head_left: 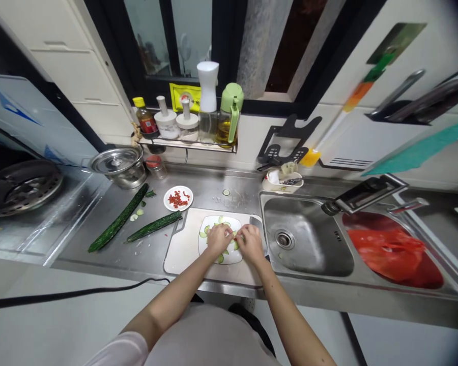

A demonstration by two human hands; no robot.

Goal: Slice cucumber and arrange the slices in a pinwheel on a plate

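Observation:
A white plate with several thin cucumber slices round its rim lies on a white cutting board. My left hand and my right hand are both over the plate, fingers bent and tips meeting at a cucumber slice between them. A knife blade lies on the board just right of my right hand.
Two long cucumber pieces lie on the steel counter to the left, with a small dish of chopped red chilli behind. A lidded pot and stove stand far left. A sink and a red basin are right.

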